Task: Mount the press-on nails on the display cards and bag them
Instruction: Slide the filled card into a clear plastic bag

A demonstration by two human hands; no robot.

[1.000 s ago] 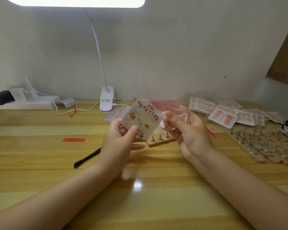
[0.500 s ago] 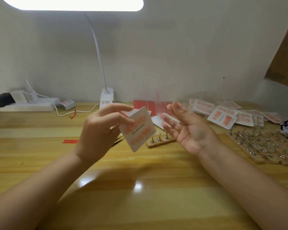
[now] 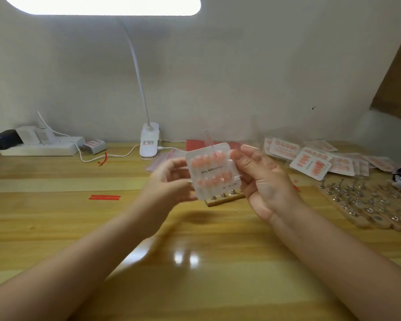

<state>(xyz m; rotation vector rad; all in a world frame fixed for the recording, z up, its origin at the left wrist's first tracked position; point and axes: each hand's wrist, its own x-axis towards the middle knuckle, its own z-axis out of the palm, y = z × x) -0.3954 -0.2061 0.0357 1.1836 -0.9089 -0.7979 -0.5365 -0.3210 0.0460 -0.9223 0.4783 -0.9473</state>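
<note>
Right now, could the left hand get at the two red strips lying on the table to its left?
Probably not yet: the way to the red strips looks open across bare table, but the left hand is holding the nail card together with the right hand.

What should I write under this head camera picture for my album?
Two hands, left hand and right hand, hold a nail card in a clear bag above the wooden desk.

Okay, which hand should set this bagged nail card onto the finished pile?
Probably the right hand. It grips the card on the side toward the pile of bagged cards; the left hand would have to cross over.
</note>
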